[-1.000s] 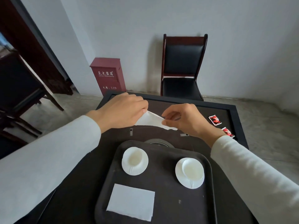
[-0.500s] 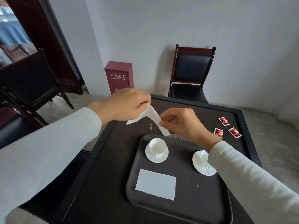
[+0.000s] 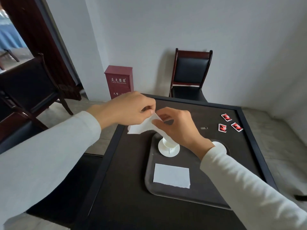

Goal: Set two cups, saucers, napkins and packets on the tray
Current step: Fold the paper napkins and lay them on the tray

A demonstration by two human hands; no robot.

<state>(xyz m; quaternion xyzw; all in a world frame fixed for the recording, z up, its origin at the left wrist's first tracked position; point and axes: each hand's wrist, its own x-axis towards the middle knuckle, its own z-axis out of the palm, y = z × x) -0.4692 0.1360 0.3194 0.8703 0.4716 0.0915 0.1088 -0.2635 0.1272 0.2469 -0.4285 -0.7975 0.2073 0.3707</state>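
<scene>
A dark tray (image 3: 149, 180) lies on the black table (image 3: 119, 188). On it a white cup (image 3: 167, 142) stands on a saucer (image 3: 169, 151) at the back left. A second cup and saucer (image 3: 219, 146) sit at the back right, mostly hidden by my right arm. A flat white napkin (image 3: 172, 175) lies at the tray's front. My left hand (image 3: 127, 110) and right hand (image 3: 176, 127) both pinch a second white napkin (image 3: 141, 128) held in the air above the tray's far left corner. Three red packets (image 3: 230, 124) lie on the table at the far right.
A dark chair (image 3: 191, 75) stands behind the table against the wall. A red box (image 3: 118, 81) sits on the floor at the back left. Another dark chair (image 3: 28, 87) is on the left near a doorway.
The camera has shifted left, so the table now sits further right in view. My hands have come closer together on the napkin, which now hangs more crumpled.
</scene>
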